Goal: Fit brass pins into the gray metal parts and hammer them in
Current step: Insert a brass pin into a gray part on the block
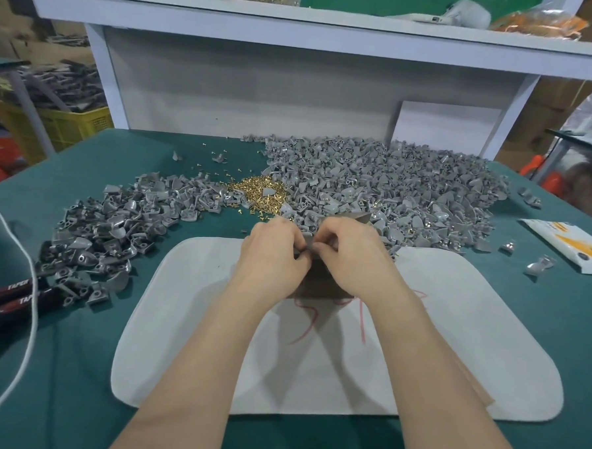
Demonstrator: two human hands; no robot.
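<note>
My left hand [275, 254] and my right hand [353, 258] meet fingertip to fingertip above a dark block [319, 280] on the pale mat [186, 321]. Both have curled fingers pinching something small and gray between them; it is mostly hidden, so I cannot tell whether it is a gray part or a pin. A small heap of brass pins [258, 196] lies just beyond my hands. A large pile of gray metal parts [392, 191] spreads to the right, and a second pile of gray parts [115, 235] lies to the left.
Black pliers with red lettering [6, 298] and a white cord [29, 313] lie at the left edge of the green table [55, 400]. A white and yellow packet [571, 245] lies at the right. A white shelf [298, 22] overhangs the back.
</note>
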